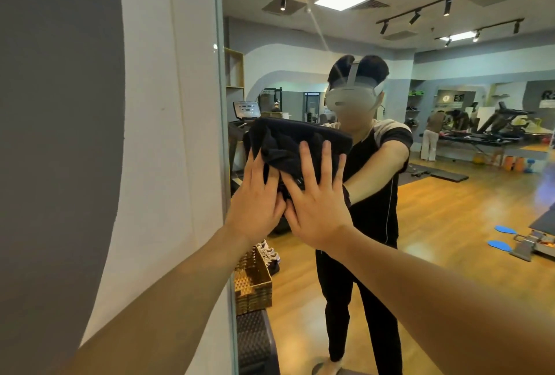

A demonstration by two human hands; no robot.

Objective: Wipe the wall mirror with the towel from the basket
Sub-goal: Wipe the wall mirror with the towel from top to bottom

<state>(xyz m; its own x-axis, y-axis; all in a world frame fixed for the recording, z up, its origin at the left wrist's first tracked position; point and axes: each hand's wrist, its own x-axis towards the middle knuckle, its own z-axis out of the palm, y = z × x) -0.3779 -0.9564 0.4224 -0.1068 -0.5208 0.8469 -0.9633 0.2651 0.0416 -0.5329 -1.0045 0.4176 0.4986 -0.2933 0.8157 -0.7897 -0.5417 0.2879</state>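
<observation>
A dark, bunched towel (295, 142) lies flat against the wall mirror (435, 194), close to the mirror's left edge at about chest height. My left hand (255, 199) presses on the towel's lower left part with straight fingers. My right hand (312, 194) presses beside it on the lower right part, fingers spread and pointing up. Both forearms reach in from the bottom of the view. The woven basket (253, 281) shows low down in the mirror as a reflection, by the mirror's left edge.
A white and grey wall (150, 134) borders the mirror on the left. The mirror reflects a person wearing a headset, a wooden gym floor, a treadmill (244, 122), shoes (270, 254) beside the basket, and other people far back.
</observation>
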